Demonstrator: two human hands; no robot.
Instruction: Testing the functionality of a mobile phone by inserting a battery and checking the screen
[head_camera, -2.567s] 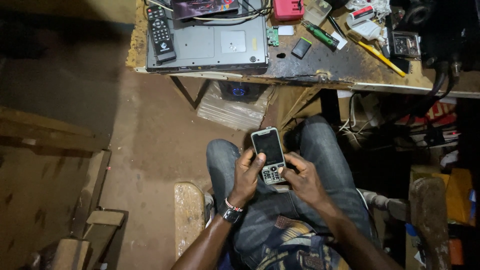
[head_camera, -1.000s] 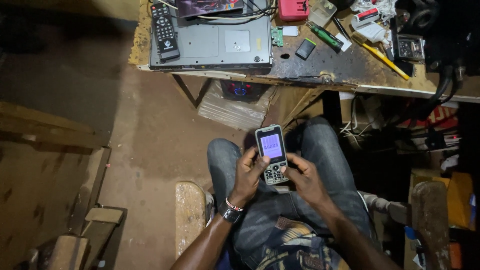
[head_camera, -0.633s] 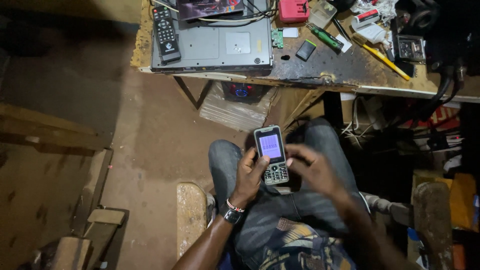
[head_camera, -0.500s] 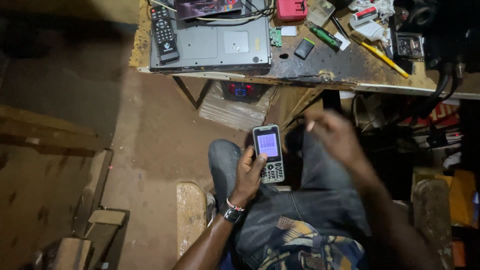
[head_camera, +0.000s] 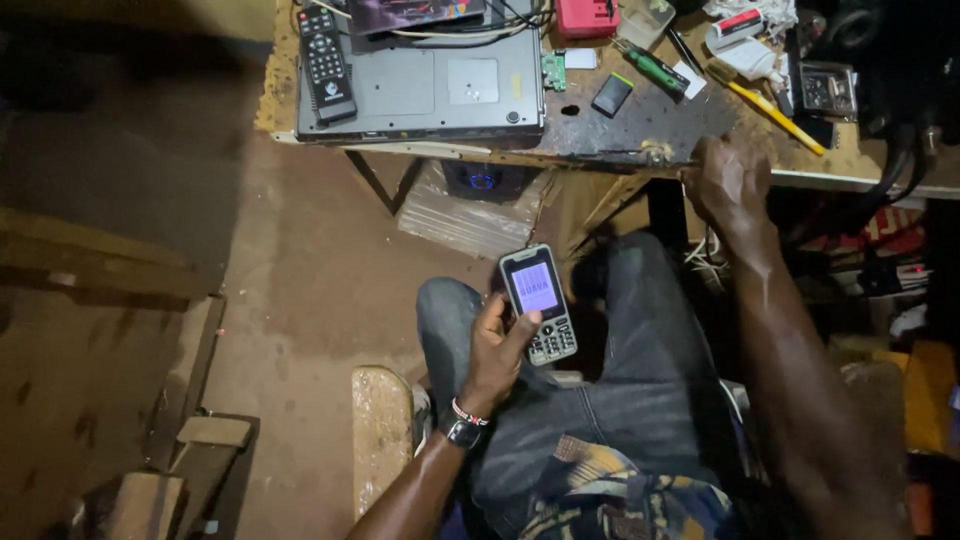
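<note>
**Right hand transferred from phone to bench edge**

The left hand (head_camera: 497, 350) alone grips the keypad phone (head_camera: 538, 305) over the lap, screen lit. The right hand (head_camera: 728, 182) has left it for 1 o'clock, fingers curled on the workbench (head_camera: 640, 125) edge.

Bench (head_camera: 640, 130) runs across the top of view. Remote (head_camera: 322, 58) at its left end, on the flat player unit (head_camera: 430, 90). Small battery (head_camera: 611, 94) mid-bench; screwdriver (head_camera: 650, 68) just right of it. Pencil (head_camera: 772, 112) toward the right end. Right hand (head_camera: 728, 180) on the bench's near edge, below the pencil. Phone (head_camera: 538, 304) in left hand (head_camera: 492, 350), over the lap, before the bench. Speaker box (head_camera: 482, 182) under the bench.
</note>
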